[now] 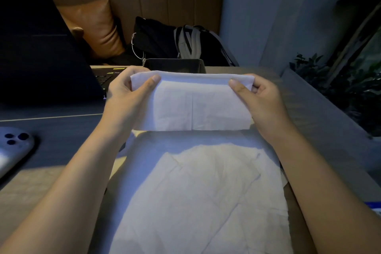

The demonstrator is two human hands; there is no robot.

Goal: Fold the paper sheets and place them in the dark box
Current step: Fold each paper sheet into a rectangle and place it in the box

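Note:
A white paper sheet (193,103), folded over at its top edge, hangs in the air between both hands. My left hand (125,93) pinches its upper left corner with thumb on the near side. My right hand (261,97) pinches the upper right corner the same way. Just beyond the sheet's top edge stands the dark box (175,65), open at the top, partly hidden by the sheet. More white paper sheets (198,196) lie flat and creased on the table below my forearms.
An open laptop (41,51) stands at the left. A phone (14,148) lies at the left table edge. Behind the table are a brown sofa (144,0), a cushion and dark bags (181,45). Plants (350,88) fill the right side.

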